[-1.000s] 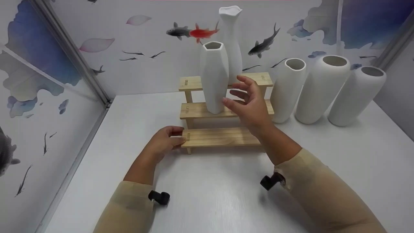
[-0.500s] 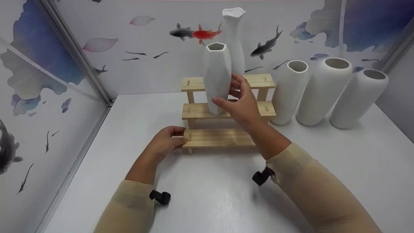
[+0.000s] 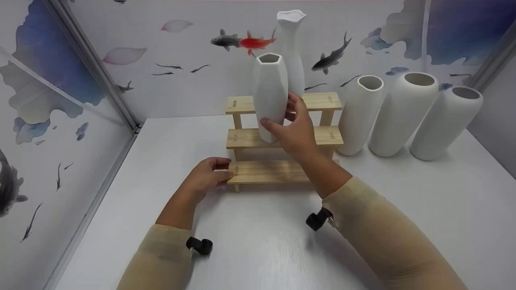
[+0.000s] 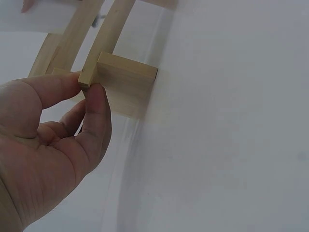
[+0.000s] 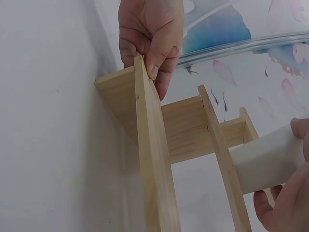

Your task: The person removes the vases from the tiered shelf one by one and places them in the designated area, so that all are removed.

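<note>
A three-step wooden stand (image 3: 266, 173) is on the white table, and my left hand (image 3: 203, 177) pinches the left end of its lowest board between thumb and fingers. In the left wrist view, the left hand's thumb and fingers (image 4: 96, 106) meet at the board's corner. On the middle step stands a white faceted vase (image 3: 269, 88). My right hand (image 3: 296, 131) grips that vase low on its right side, thumb in front and fingers behind. The right wrist view catches the vase's lower part (image 5: 268, 159) at the middle board, between thumb and fingers.
Behind, a taller white vase (image 3: 295, 52) with a wavy rim stands at the top step. Three white vases stand on the table to the right: a narrow one (image 3: 360, 117), a wide one (image 3: 403, 114) and another (image 3: 445, 125). A fish-patterned wall (image 3: 181, 92) closes off the back.
My right hand has moved left onto the faceted vase and its fingers have closed around it. The left hand keeps its pinch on the lowest board.
</note>
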Demonstrator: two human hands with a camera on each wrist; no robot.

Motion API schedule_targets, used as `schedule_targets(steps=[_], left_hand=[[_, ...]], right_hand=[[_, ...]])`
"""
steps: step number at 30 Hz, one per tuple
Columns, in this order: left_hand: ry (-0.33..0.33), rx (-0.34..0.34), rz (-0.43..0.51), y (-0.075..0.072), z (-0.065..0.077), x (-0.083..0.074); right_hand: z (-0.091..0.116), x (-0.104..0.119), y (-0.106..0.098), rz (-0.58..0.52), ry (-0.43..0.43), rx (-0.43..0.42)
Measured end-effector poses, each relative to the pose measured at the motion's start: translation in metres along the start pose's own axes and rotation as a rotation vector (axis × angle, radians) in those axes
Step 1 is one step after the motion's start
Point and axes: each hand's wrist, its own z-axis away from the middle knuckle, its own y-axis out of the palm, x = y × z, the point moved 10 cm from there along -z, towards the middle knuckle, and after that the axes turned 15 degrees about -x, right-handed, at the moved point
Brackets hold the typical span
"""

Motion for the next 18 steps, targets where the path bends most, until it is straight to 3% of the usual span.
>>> schedule_targets(steps=[7,18], left_hand=[[0.004,0.004,-0.009,0.0004,-0.0012,-0.0006],[0.001,0.010,-0.016,0.0001,-0.0015,0.0013]], right_hand=[[0.0024,-0.0001,-0.0009,0.011,-0.020,-0.022],[0.0095,0.0003,-0.0052,-0.090,-0.002,-0.003]])
